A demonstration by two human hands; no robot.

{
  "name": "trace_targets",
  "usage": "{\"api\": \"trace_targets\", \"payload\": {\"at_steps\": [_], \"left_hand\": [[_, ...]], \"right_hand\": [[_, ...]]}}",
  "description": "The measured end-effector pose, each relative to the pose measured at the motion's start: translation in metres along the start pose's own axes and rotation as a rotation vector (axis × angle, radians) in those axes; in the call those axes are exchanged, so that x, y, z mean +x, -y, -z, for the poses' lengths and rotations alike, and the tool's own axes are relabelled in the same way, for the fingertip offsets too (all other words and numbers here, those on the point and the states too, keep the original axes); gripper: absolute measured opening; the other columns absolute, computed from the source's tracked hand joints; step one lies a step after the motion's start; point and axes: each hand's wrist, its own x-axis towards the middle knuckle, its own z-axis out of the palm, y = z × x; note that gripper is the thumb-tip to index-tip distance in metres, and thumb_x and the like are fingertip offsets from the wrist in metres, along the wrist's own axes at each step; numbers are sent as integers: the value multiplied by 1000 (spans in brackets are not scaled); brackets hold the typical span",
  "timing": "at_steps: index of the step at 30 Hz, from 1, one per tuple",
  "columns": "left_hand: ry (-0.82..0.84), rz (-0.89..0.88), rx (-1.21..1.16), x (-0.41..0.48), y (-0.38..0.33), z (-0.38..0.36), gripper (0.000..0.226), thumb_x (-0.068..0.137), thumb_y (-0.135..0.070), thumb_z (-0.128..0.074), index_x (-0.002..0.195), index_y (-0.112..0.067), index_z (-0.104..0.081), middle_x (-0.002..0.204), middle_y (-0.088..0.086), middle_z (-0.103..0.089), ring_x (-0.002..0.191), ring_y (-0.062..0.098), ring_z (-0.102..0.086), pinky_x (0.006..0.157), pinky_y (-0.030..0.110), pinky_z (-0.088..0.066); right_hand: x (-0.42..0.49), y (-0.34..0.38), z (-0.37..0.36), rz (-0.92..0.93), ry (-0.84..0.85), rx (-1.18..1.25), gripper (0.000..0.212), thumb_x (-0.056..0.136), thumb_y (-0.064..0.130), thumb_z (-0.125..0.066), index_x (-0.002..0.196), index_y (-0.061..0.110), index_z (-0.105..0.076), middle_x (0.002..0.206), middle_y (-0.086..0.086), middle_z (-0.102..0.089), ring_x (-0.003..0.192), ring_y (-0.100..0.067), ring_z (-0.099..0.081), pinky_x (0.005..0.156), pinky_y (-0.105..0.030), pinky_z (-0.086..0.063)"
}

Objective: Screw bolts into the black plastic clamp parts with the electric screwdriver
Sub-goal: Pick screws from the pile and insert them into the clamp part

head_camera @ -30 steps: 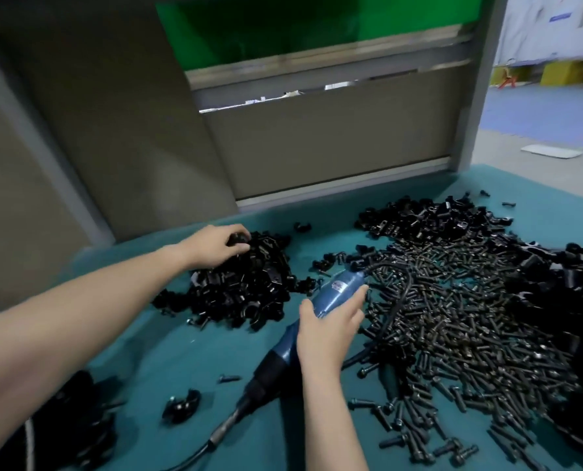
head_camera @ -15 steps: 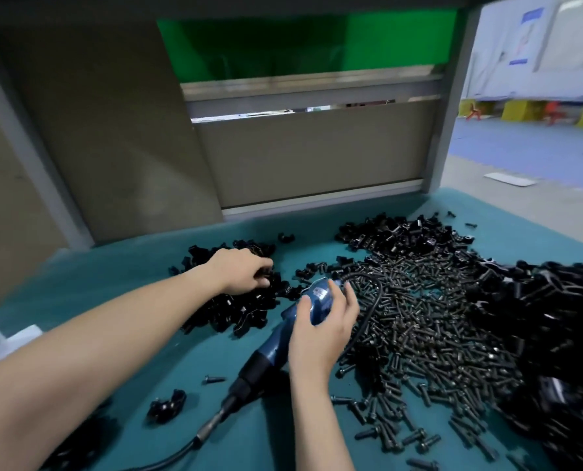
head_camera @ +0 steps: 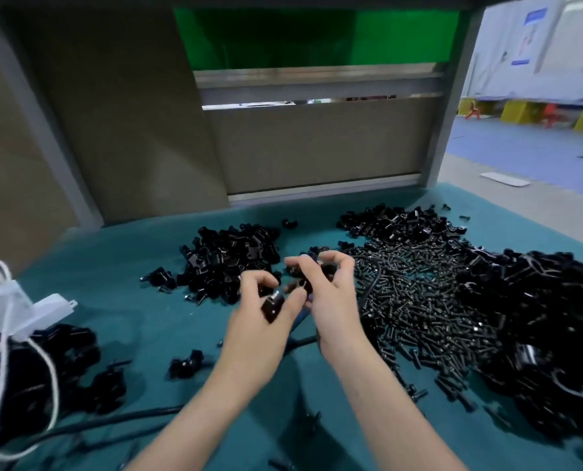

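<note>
Both hands raised together above the teal mat (head_camera: 140,321), between the two nearer heaps. Left hand (head_camera: 266,321) closed on a black clamp part (head_camera: 272,306), pinched between thumb and forefinger. Right hand (head_camera: 330,300) curled around further black parts (head_camera: 317,278) at the fingertips; motion blur prevents telling whether a bolt is among them.

Electric screwdriver not held and almost wholly hidden behind the hands; only a dark length of its cord (head_camera: 303,343) visible below the wrists. Unassembled clamp parts (head_camera: 228,263) heaped just behind the left hand. Loose bolts (head_camera: 415,300) spread in a wide field directly right of the right hand. More clamp parts (head_camera: 398,224) at the far edge of the bolts and a large dark mass (head_camera: 548,334) further right.

Judged step: mating or sorting parts by hand ahead of driving.

Probable faults from here:
- Part dropped into a heap: small black piece, loose pinch, lost among identical pieces.
- Bolt started crooked: hole and bolt both black, alignment hard to verify by eye.
- Driver groped for blind: tool under the forearms, cord liable to drag bolts off the mat.
</note>
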Motion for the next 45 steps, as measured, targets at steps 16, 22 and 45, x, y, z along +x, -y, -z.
{"api": "trace_targets", "payload": {"at_steps": [16, 22, 45], "left_hand": [[8, 348, -612, -45, 46, 8, 19, 84, -24, -60, 89, -19, -77, 69, 6, -44, 47, 8, -36, 37, 17, -31], [-86, 303, -518, -47, 47, 7, 38, 96, 3, -48, 119, -24, -61, 99, -6, -75, 84, 10, -71, 74, 15, -53], [82, 239, -784, -43, 45, 13, 40, 70, -23, -80, 109, -18, -74, 116, 4, -71, 110, 14, -66, 84, 15, -50]], "right_hand": [[-50, -26, 50, 65, 362, -554, 37, 82, 4, -72, 98, 37, -71, 78, 3, -69, 57, -9, -54, 57, -18, -43], [-56, -24, 45, 87, 346, -579, 39, 81, 13, -76, 110, 37, -67, 91, 25, -70, 85, 8, -62, 77, -7, -43], [-55, -32, 46, 232, 225, -718, 46, 71, 21, -83, 102, 46, -59, 102, 23, -65, 102, 3, -54, 80, -7, -34]]}}
